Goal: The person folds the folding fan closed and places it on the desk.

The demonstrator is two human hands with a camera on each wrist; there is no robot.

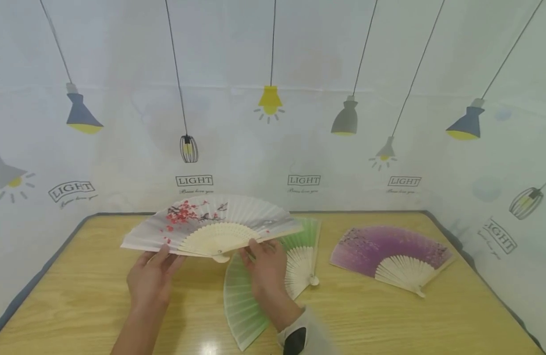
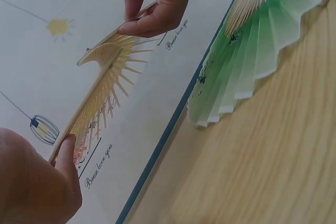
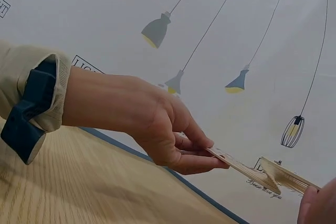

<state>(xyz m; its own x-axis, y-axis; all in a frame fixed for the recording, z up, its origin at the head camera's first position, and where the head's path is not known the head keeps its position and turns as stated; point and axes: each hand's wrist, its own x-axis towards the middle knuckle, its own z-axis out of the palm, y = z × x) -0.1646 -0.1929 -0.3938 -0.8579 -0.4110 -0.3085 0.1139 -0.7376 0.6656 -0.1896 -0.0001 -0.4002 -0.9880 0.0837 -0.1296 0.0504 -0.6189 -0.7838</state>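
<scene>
A white folding fan (image 1: pixel 237 212) with red blossoms and pale wooden ribs is spread wide and held up above the table. My left hand (image 1: pixel 150 276) pinches its left end stick, and my right hand (image 1: pixel 268 268) pinches the right one. The left wrist view shows the fan's ribs (image 2: pixel 100 93) from below, with the left thumb on the stick. In the right wrist view the right hand (image 3: pixel 163 124) grips the stick between thumb and fingers. Below the right hand lies an open green folding fan (image 1: pixel 243 296), partly hidden by that hand and forearm.
A purple folding fan (image 1: pixel 366 246) lies spread on the right of the wooden table (image 1: pixel 388 325). Behind the table's dark edge stands a white backdrop (image 1: pixel 237 123) printed with hanging lamps and the word LIGHT.
</scene>
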